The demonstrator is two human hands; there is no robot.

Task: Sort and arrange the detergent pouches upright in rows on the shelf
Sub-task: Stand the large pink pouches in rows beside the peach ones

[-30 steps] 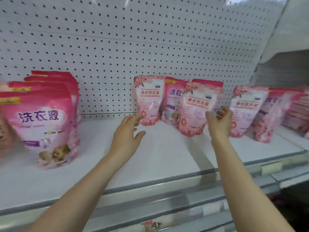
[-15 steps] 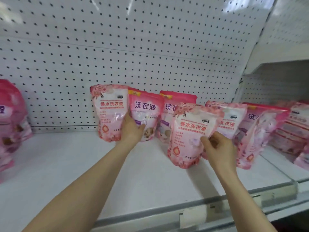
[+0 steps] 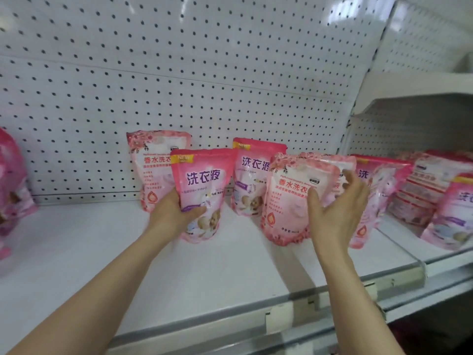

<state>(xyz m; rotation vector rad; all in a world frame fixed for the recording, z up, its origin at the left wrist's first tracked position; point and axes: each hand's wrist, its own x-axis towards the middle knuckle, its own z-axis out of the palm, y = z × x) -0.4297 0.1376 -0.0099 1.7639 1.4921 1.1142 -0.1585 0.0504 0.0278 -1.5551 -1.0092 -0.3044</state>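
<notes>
On the white shelf (image 3: 107, 254), the left hand (image 3: 172, 217) grips a deep-pink pouch (image 3: 202, 193) upright; the right hand (image 3: 335, 208), fingers spread, clasps a floral pouch (image 3: 289, 201) beside it.

Bare forearms, sleeveless, ringless hands (image 3: 176, 213)
</notes>
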